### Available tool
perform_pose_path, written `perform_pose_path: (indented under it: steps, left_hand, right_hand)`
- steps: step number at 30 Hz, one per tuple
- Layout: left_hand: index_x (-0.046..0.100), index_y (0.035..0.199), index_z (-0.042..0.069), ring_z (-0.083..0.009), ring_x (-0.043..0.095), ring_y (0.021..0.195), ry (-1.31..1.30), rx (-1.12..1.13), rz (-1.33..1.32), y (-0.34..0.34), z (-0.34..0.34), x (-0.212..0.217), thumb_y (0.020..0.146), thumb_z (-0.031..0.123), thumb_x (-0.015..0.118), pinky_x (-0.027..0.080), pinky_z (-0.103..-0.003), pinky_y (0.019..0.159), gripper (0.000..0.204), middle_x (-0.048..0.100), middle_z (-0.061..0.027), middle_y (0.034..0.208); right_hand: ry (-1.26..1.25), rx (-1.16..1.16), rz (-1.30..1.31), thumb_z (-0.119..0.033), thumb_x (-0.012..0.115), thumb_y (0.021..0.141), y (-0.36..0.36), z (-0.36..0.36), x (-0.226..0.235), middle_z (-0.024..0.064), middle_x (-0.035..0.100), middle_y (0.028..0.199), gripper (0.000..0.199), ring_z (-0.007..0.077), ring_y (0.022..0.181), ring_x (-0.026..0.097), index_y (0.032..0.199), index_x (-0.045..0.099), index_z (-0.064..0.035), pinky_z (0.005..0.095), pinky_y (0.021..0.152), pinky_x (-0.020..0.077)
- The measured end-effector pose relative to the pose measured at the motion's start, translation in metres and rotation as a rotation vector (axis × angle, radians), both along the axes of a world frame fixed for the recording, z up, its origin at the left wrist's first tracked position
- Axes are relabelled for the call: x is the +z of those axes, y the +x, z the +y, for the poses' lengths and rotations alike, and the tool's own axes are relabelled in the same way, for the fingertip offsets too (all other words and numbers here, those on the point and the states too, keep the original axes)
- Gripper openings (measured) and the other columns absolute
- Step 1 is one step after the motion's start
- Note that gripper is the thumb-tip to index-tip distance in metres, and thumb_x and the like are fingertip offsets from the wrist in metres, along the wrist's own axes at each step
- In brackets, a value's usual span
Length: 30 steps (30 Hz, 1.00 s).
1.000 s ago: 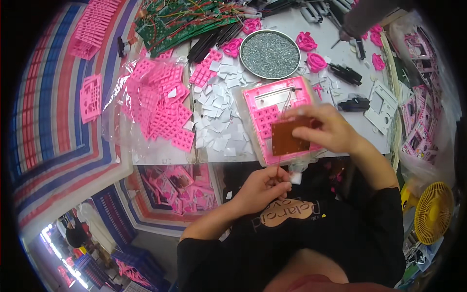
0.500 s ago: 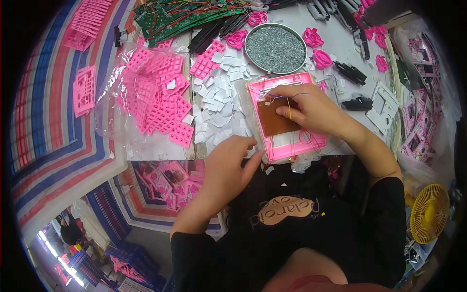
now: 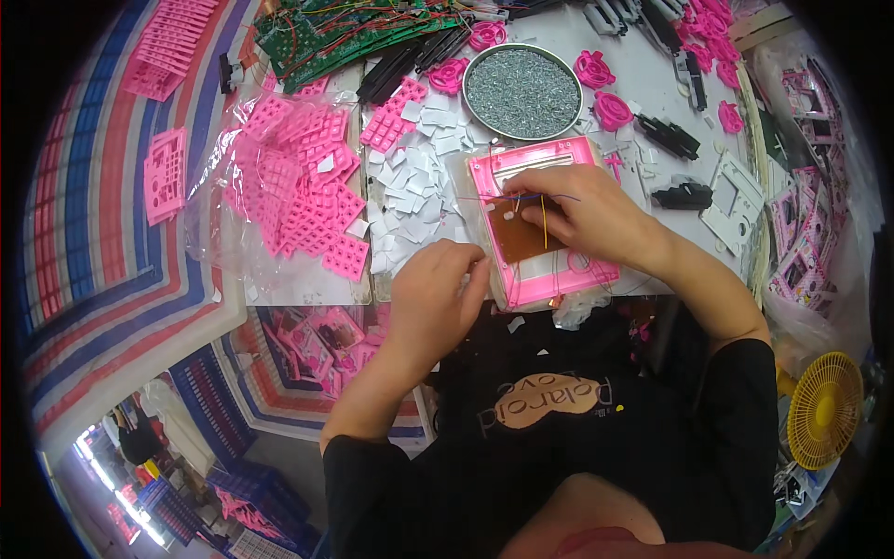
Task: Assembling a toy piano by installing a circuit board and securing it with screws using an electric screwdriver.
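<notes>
A pink plastic casing (image 3: 585, 272) lies in front of me with a brown circuit board (image 3: 510, 240) in its middle. Over the board, my right hand (image 3: 596, 212) is closed, its thumb and forefinger pinching thin wires; a blue one and a yellow wire (image 3: 545, 228) cross the fingers. Beside the casing's lower left edge, my left hand (image 3: 430, 293) is curled with thumb and forefinger together; whatever they may hold is hidden. Further thin dark and red wires trail over the casing's lower end.
A round tin of small metal screws (image 3: 521, 91) stands behind the casing. White paper pieces (image 3: 410, 200) and pink keypads (image 3: 307, 200) in a clear bag spread to the left. Green circuit boards (image 3: 326, 47) are stacked farther back; black parts (image 3: 669, 138) lie right. A yellow fan (image 3: 825, 410) is low right.
My right hand has lifted slightly and turned over the board, with the wires shifting along. My left hand has drawn back a little from the casing, its thumb closing toward the forefinger.
</notes>
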<state>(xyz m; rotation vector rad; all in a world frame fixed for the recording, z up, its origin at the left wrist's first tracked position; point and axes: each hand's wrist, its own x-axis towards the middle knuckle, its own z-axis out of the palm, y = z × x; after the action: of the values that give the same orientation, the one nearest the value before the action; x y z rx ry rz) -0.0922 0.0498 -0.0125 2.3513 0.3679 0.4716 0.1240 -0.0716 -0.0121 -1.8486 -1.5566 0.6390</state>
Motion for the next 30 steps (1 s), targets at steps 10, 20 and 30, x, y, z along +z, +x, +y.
perform_pose_path:
  steps: [10,20,30]
  left_hand:
    - [0.067,0.090,0.004,-0.0229,0.060,0.066,-0.006,0.020,-0.012,0.001,0.002,0.000,0.086,0.003,0.073,0.046,-0.033,0.059,0.007,0.064,-0.0087,0.078]
    - [0.068,0.119,0.009,-0.0211,0.057,0.130,0.377,-0.261,0.130,0.006,-0.006,-0.001,0.085,0.027,0.075,0.028,-0.050,0.109,0.039,0.064,-0.0055,0.132]
    - [0.066,0.119,0.007,-0.0193,0.060,0.125,0.465,-0.303,0.192,0.018,-0.005,0.015,0.083,0.028,0.076,0.039,-0.044,0.093,0.043,0.066,-0.0061,0.129]
  right_hand:
    - [0.037,-0.065,0.024,-0.010,0.073,0.088,-0.006,-0.003,0.000,0.0156,0.072,0.104,0.033,0.0340,0.092,0.070,0.120,0.067,-0.0055,0.0405,0.079,0.0551]
    - [0.404,-0.211,-0.556,-0.013,0.082,0.073,-0.011,-0.013,0.018,0.0156,0.064,0.127,0.066,0.0334,0.124,0.056,0.135,0.058,-0.0052,0.0482,0.098,0.0472]
    - [0.009,0.198,-0.618,-0.019,0.063,0.083,-0.042,-0.036,0.020,0.0242,0.062,0.135,0.054,0.0368,0.131,0.054,0.128,0.062,0.0111,0.0454,0.111,0.0409]
